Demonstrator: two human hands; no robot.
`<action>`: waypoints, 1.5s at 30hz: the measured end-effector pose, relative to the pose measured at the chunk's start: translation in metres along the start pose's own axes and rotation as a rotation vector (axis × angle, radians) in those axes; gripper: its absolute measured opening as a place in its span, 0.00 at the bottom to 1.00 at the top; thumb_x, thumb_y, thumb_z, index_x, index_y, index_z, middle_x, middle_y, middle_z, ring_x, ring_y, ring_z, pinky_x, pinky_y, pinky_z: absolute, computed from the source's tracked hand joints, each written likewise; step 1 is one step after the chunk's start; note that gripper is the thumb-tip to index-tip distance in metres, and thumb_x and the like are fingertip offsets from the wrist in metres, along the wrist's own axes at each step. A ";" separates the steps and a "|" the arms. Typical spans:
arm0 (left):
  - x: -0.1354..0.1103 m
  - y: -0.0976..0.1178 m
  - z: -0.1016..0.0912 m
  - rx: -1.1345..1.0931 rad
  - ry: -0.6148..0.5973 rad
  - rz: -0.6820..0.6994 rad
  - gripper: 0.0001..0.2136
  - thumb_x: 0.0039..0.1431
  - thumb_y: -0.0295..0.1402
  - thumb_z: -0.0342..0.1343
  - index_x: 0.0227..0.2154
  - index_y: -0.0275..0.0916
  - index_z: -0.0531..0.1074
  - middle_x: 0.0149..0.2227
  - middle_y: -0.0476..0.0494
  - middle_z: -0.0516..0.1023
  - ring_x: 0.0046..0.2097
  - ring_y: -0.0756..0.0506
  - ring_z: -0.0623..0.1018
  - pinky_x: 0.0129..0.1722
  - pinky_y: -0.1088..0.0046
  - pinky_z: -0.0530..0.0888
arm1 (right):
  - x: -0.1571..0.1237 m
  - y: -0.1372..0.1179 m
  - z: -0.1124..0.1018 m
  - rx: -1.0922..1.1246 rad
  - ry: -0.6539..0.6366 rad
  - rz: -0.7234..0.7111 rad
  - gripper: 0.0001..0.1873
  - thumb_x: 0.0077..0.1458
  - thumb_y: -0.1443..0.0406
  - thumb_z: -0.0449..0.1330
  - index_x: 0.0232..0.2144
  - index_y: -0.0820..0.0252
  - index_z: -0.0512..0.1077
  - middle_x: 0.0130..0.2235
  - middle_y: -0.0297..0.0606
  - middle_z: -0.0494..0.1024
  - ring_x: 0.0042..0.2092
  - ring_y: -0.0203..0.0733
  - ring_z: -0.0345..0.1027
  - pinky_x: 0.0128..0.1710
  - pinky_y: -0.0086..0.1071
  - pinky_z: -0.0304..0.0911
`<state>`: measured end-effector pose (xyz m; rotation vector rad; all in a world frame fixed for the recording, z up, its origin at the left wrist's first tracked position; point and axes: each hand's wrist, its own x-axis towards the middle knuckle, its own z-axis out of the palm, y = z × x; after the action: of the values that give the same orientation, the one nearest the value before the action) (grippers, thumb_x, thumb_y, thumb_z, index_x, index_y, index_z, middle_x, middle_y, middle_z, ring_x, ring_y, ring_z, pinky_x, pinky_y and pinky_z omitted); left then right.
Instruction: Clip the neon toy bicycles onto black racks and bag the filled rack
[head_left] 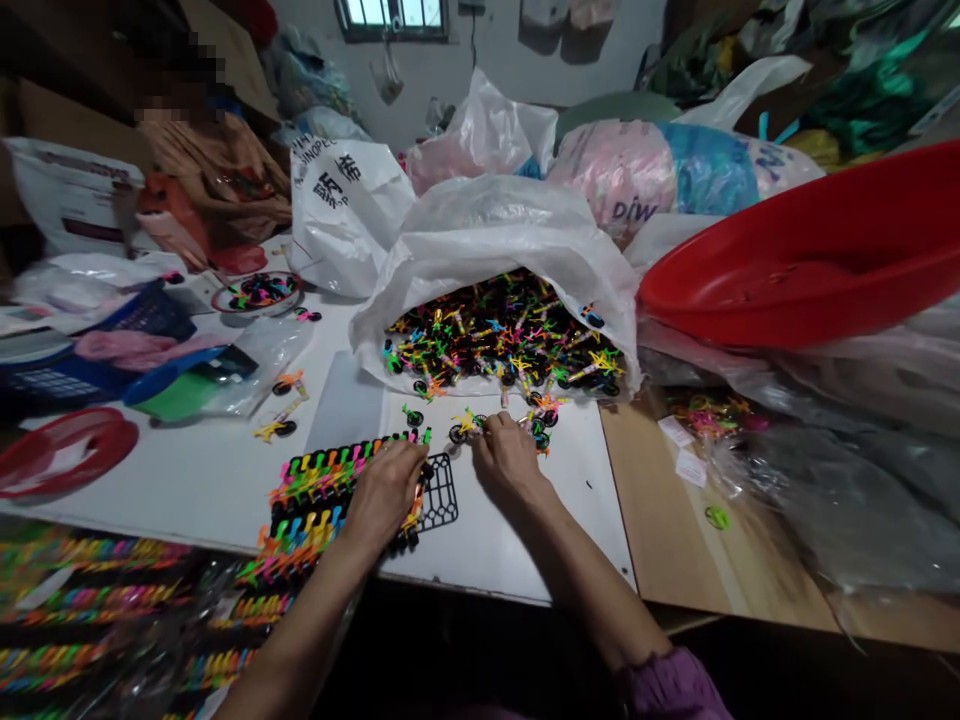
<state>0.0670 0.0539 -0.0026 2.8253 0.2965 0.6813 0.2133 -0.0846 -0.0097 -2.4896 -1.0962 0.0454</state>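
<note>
My left hand (386, 490) is closed at the right end of a row of small toy bicycles (319, 465), its fingertips pinching one by a green part. These bicycles stand in rows on a black plastic grid rack (444, 495), whose right end shows bare. A little to the right, my right hand (508, 450) has its fingers together on a yellow toy bicycle (469, 425) with black wheels, lying on the white table (487, 540). Several loose bicycles lie around that hand. Behind both hands, a white sack (495, 235) lies with its mouth open, full of toy bicycles (502, 330).
A large red basin (810, 260) leans at the right above clear plastic sheeting (817, 490) and cardboard (652, 490). A blue basket (135, 330) and a red tray (67, 450) are at the left. Filled racks (90, 600) lie below the table. Another person (217, 180) sits back left.
</note>
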 end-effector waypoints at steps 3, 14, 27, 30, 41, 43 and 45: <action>0.000 0.004 -0.003 0.016 -0.028 -0.015 0.10 0.61 0.29 0.44 0.36 0.36 0.71 0.31 0.43 0.73 0.36 0.45 0.72 0.38 0.68 0.70 | -0.018 -0.005 0.006 0.204 0.018 0.013 0.08 0.58 0.62 0.51 0.37 0.60 0.66 0.36 0.37 0.72 0.34 0.37 0.64 0.33 0.29 0.54; 0.012 0.021 -0.021 -0.186 0.081 -0.127 0.12 0.59 0.35 0.48 0.42 0.36 0.71 0.41 0.40 0.73 0.45 0.44 0.71 0.48 0.65 0.67 | -0.029 -0.004 -0.016 0.629 0.093 0.118 0.33 0.45 0.66 0.61 0.53 0.59 0.56 0.30 0.28 0.71 0.25 0.32 0.61 0.27 0.26 0.55; 0.029 0.067 -0.047 -0.658 -0.201 -0.404 0.12 0.46 0.40 0.59 0.27 0.36 0.71 0.29 0.49 0.72 0.34 0.49 0.72 0.35 0.73 0.68 | -0.052 -0.025 -0.040 0.420 -0.043 -0.176 0.03 0.46 0.67 0.58 0.28 0.60 0.69 0.27 0.31 0.68 0.28 0.34 0.60 0.29 0.26 0.53; 0.027 0.059 -0.062 -0.550 -0.036 -0.350 0.18 0.47 0.43 0.59 0.39 0.37 0.71 0.39 0.47 0.73 0.40 0.48 0.73 0.40 0.71 0.69 | -0.053 -0.027 -0.036 0.479 0.061 -0.108 0.06 0.48 0.63 0.59 0.26 0.60 0.67 0.26 0.31 0.67 0.28 0.34 0.60 0.29 0.26 0.53; -0.057 0.045 -0.033 -0.009 -0.126 -0.044 0.10 0.60 0.29 0.45 0.41 0.37 0.69 0.40 0.41 0.74 0.44 0.43 0.71 0.47 0.63 0.67 | -0.076 -0.046 0.060 0.733 -0.021 0.045 0.07 0.52 0.65 0.54 0.34 0.62 0.67 0.34 0.38 0.72 0.36 0.39 0.66 0.38 0.30 0.60; -0.060 0.047 -0.028 -0.027 -0.075 -0.039 0.10 0.60 0.30 0.46 0.42 0.37 0.68 0.41 0.41 0.74 0.45 0.44 0.72 0.48 0.63 0.67 | -0.076 -0.046 0.059 0.643 -0.067 -0.030 0.05 0.50 0.69 0.54 0.32 0.61 0.67 0.33 0.37 0.71 0.34 0.39 0.64 0.35 0.29 0.59; -0.060 0.046 -0.026 -0.048 -0.058 -0.027 0.11 0.60 0.32 0.47 0.44 0.38 0.67 0.41 0.41 0.74 0.44 0.44 0.72 0.48 0.64 0.68 | -0.078 -0.044 0.058 0.543 -0.111 -0.097 0.09 0.47 0.73 0.51 0.32 0.60 0.66 0.33 0.36 0.68 0.33 0.38 0.63 0.33 0.28 0.58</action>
<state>0.0092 -0.0009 0.0061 2.7846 0.3036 0.5913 0.1181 -0.0929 -0.0561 -1.9653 -1.0736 0.4012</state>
